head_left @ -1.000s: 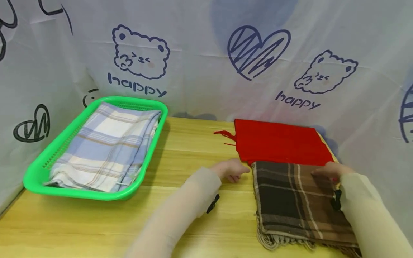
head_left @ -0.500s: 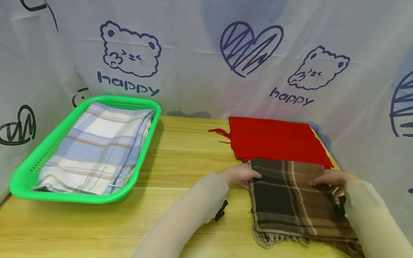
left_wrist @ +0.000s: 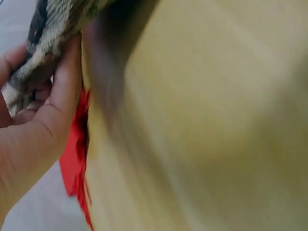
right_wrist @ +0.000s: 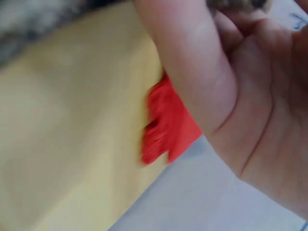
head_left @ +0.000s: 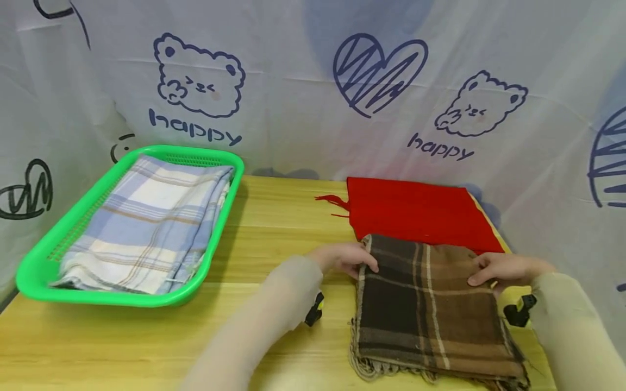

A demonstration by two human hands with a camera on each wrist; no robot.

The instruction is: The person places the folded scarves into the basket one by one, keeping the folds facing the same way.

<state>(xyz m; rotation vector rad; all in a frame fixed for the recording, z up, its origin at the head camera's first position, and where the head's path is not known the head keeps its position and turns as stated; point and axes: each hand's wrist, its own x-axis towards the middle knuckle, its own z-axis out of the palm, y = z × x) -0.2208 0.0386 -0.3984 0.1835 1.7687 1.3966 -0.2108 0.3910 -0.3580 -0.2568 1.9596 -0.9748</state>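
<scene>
A folded brown and black plaid scarf [head_left: 430, 309] with a fringed near edge is held between both hands at the right of the head view. My left hand [head_left: 344, 259] pinches its left edge near the far corner, thumb on top and fingers beneath. On the opposite side my right hand [head_left: 504, 270] grips the right edge the same way. In the left wrist view the scarf's thick folded edge [left_wrist: 53, 38] lies between thumb and fingers. Just behind the scarf lies a folded red cloth [head_left: 420, 212] with tassels on its left, its near edge partly covered.
A green plastic basket [head_left: 199, 282] stands at the left of the wooden table [head_left: 288, 217], holding a folded blue and white plaid cloth [head_left: 151, 217]. A white printed curtain [head_left: 288, 98] hangs behind and along both sides.
Both hands closed on the brown plaid scarf's edges. The scarf then shifted left and its far edge rose a little over the red cloth. The view turned slightly right at first.
</scene>
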